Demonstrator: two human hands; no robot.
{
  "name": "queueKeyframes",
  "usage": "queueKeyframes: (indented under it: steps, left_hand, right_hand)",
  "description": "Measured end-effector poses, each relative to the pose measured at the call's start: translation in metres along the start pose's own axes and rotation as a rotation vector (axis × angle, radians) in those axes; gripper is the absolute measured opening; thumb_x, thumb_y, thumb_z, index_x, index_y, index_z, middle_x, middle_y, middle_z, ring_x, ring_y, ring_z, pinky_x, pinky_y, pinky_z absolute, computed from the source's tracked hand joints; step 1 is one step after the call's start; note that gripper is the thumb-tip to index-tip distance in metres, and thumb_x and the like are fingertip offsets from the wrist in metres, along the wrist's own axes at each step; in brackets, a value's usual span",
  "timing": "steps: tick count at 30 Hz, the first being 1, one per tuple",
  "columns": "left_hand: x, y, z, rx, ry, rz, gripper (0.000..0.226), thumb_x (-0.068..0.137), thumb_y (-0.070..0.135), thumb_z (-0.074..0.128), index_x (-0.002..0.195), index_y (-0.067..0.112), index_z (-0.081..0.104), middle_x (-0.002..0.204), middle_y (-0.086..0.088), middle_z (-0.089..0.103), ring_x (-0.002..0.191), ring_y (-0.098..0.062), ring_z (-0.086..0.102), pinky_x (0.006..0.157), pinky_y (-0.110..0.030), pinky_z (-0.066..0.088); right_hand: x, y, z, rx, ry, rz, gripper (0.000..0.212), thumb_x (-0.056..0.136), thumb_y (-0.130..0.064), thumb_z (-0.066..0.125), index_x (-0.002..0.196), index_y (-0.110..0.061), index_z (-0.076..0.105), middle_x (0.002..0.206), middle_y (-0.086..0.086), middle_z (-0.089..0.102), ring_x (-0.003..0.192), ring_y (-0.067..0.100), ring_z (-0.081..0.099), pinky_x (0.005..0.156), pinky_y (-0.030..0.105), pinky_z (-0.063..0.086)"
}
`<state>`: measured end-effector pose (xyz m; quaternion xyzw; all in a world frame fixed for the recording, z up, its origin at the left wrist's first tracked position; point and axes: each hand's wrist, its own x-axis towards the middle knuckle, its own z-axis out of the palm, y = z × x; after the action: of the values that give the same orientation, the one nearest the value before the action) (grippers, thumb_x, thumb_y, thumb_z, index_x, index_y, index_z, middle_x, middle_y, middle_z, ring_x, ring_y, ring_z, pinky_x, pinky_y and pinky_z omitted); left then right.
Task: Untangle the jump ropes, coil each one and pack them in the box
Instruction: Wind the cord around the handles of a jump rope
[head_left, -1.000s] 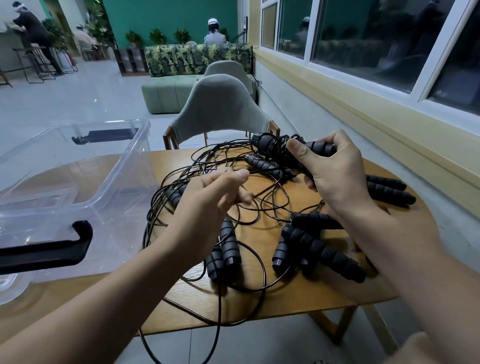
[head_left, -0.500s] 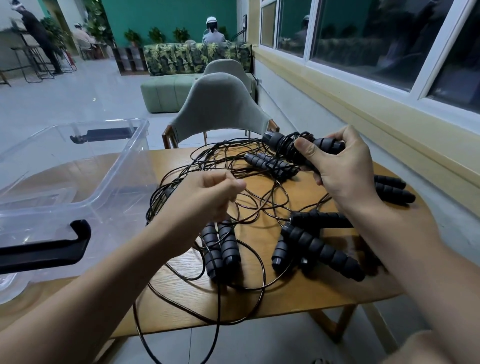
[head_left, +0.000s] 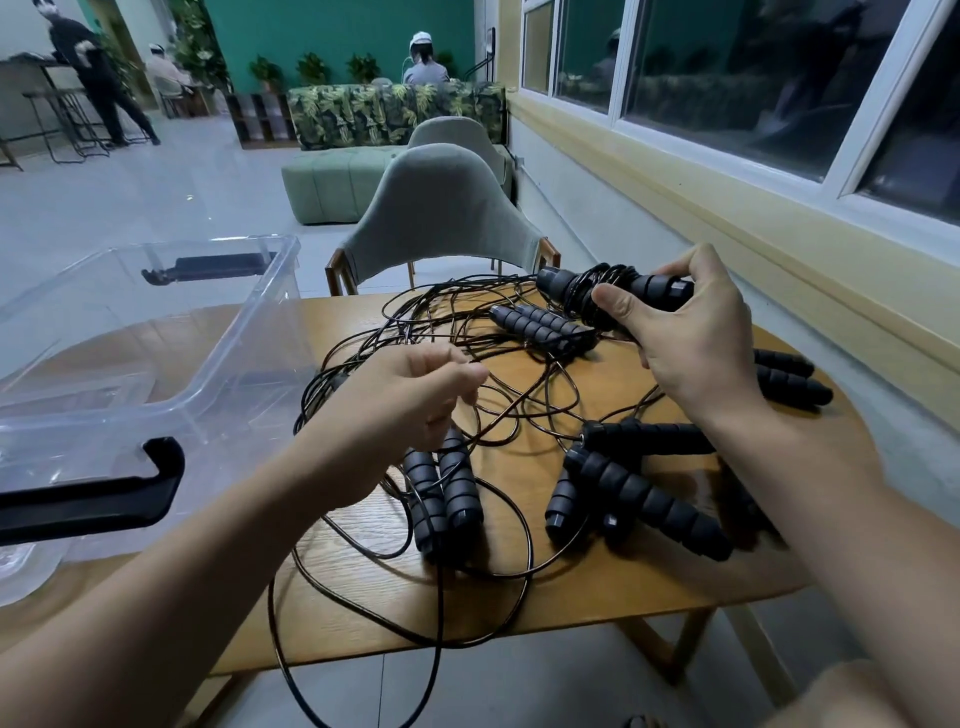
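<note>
Both bare arms come in from the bottom edge and reach out over the wooden table (head_left: 571, 597). At 6 o'clock, loops of black rope (head_left: 439, 649) hang down off the near edge of the table. A little farther in, two gray foam handles (head_left: 444, 493) lie side by side, touching, just under the left wrist. At 4 o'clock, a bunch of handles (head_left: 639, 493) lies crossed in a pile under the right arm. The jump ropes (head_left: 519, 405) are one big messy knot spread over the middle of the table. The left hand (head_left: 415, 400) hangs above the knot with its back turned up. Its fingers are curled in, and the thumb and first finger pinch a thin cord (head_left: 474, 400). At 9 o'clock sits the clear box (head_left: 218, 374), open on top, with a black latch (head_left: 88, 493) on its near end. No ropes are in it. At 3 o'clock, two more handles (head_left: 789, 379) poke out past the right wrist. At 1 o'clock, the right hand (head_left: 691, 353) is lifted up off the table. Its fingers and thumb wrap tight around the wrapped handles (head_left: 613, 291), which have cord wound round them. Just below those, another pair of handles (head_left: 540, 325) lies on the table. At 12 o'clock, a gray chair (head_left: 441, 208) stands behind the table.
</note>
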<state>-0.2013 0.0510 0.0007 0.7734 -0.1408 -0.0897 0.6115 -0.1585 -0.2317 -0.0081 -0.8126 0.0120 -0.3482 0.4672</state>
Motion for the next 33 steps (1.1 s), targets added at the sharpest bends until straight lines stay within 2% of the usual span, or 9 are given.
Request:
queueKeyframes:
  steps: [3,5,11,13,15,17,23,30,33]
  left_hand:
    - [0.000,-0.003,-0.006,0.435,0.047,0.062,0.028,0.100,0.040,0.068,0.081,0.020,0.073,0.058,-0.001,0.051,0.053,-0.016,0.044,0.055,-0.037,0.037]
    - [0.000,-0.002,-0.006,0.537,0.077,0.106,0.032,0.099,0.043,0.069,0.077,0.020,0.072,0.058,-0.002,0.058,0.053,-0.013,0.051,0.053,-0.039,0.044]
    - [-0.006,-0.002,0.007,0.082,-0.038,0.173,0.037,0.102,0.027,0.066,0.070,0.012,0.056,0.070,-0.012,0.067,0.061,-0.015,0.056,0.060,-0.024,0.042]
    - [-0.008,-0.005,0.013,0.061,-0.054,0.229,0.037,0.103,0.025,0.063,0.069,0.012,0.055,0.070,-0.010,0.065,0.065,-0.014,0.057,0.064,-0.024,0.043]
    - [-0.009,-0.006,0.015,0.305,-0.026,0.332,0.040,0.106,0.026,0.063,0.068,0.015,0.055,0.063,0.006,0.055,0.060,-0.006,0.048,0.058,-0.023,0.037]
    - [-0.008,-0.005,0.015,0.567,-0.024,0.428,0.037,0.105,0.030,0.064,0.069,0.022,0.056,0.059,0.011,0.050,0.054,-0.005,0.044,0.052,-0.021,0.032]
    - [-0.002,-0.007,0.011,0.900,-0.008,0.542,0.040,0.102,0.040,0.059,0.068,0.021,0.048,0.056,0.007,0.045,0.052,-0.014,0.042,0.050,-0.035,0.036]
    - [0.002,-0.013,0.008,1.044,-0.006,0.434,0.033,0.104,0.036,0.057,0.075,0.020,0.051,0.063,0.006,0.050,0.057,-0.008,0.044,0.055,-0.032,0.032]
    - [-0.001,-0.008,0.010,1.092,0.014,0.509,0.035,0.102,0.039,0.059,0.073,0.023,0.047,0.059,0.007,0.046,0.053,-0.009,0.042,0.052,-0.031,0.034]
  right_hand:
    - [-0.001,0.003,0.001,-0.043,-0.012,-0.031,0.057,0.078,-0.066,0.086,0.100,-0.024,0.053,0.083,-0.002,0.070,0.071,0.025,0.069,0.062,0.037,0.056]
    - [-0.002,0.003,0.004,-0.090,-0.023,-0.048,0.057,0.079,-0.063,0.087,0.103,-0.021,0.056,0.086,-0.004,0.070,0.079,0.021,0.068,0.065,0.031,0.052]
    - [-0.004,0.002,0.009,-0.176,-0.053,-0.118,0.055,0.082,-0.056,0.087,0.105,-0.019,0.055,0.085,-0.005,0.067,0.074,0.008,0.062,0.056,0.009,0.038]
    - [-0.004,0.003,0.009,-0.197,-0.063,-0.172,0.055,0.083,-0.056,0.086,0.104,-0.018,0.053,0.079,-0.005,0.066,0.068,0.006,0.061,0.053,0.014,0.042]
    - [-0.002,0.008,0.010,-0.243,-0.074,-0.240,0.056,0.084,-0.060,0.084,0.104,-0.019,0.051,0.073,0.002,0.067,0.063,0.020,0.063,0.056,0.034,0.052]
    - [0.000,0.014,0.011,-0.290,-0.082,-0.285,0.057,0.084,-0.062,0.082,0.105,-0.019,0.051,0.069,0.007,0.065,0.060,0.026,0.061,0.056,0.041,0.052]
    - [0.006,0.025,0.008,-0.323,-0.081,-0.319,0.060,0.084,-0.063,0.081,0.106,-0.016,0.052,0.061,0.003,0.057,0.052,0.022,0.053,0.052,0.034,0.040]
    - [0.012,0.026,0.003,-0.354,-0.031,-0.333,0.059,0.084,-0.062,0.082,0.106,-0.015,0.054,0.065,0.007,0.062,0.056,0.029,0.058,0.054,0.036,0.046]
    - [0.011,0.026,0.004,-0.372,-0.035,-0.360,0.059,0.084,-0.062,0.081,0.107,-0.014,0.054,0.063,0.006,0.061,0.055,0.029,0.058,0.054,0.034,0.044]
